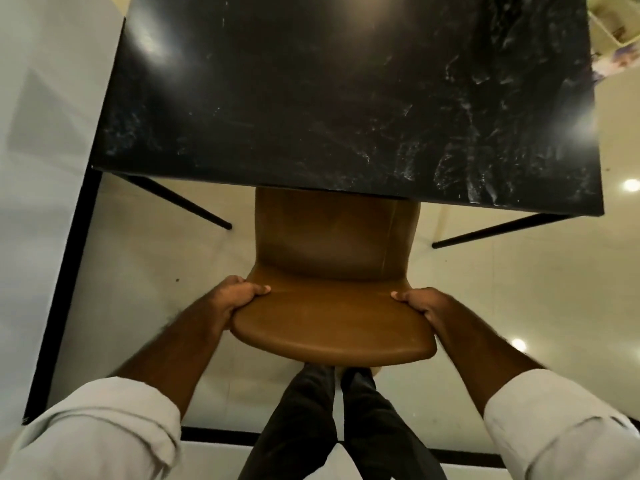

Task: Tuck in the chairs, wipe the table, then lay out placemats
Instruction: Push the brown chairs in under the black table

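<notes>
A brown leather chair [332, 317] stands right below me, its backrest nearest and its seat reaching under the near edge of the black marble table [346, 98]. My left hand [239, 294] grips the left side of the backrest, thumb on top. On the opposite side my right hand [420, 303] holds the backrest the same way. The front part of the seat is hidden beneath the tabletop. The tabletop shows pale streaks and light glare.
Two thin black table legs [194, 206] [498, 230] slant out on either side of the chair over the glossy cream floor. A white wall with a black skirting [59, 299] runs along the left. Some pale objects [613, 26] lie past the table's far right corner.
</notes>
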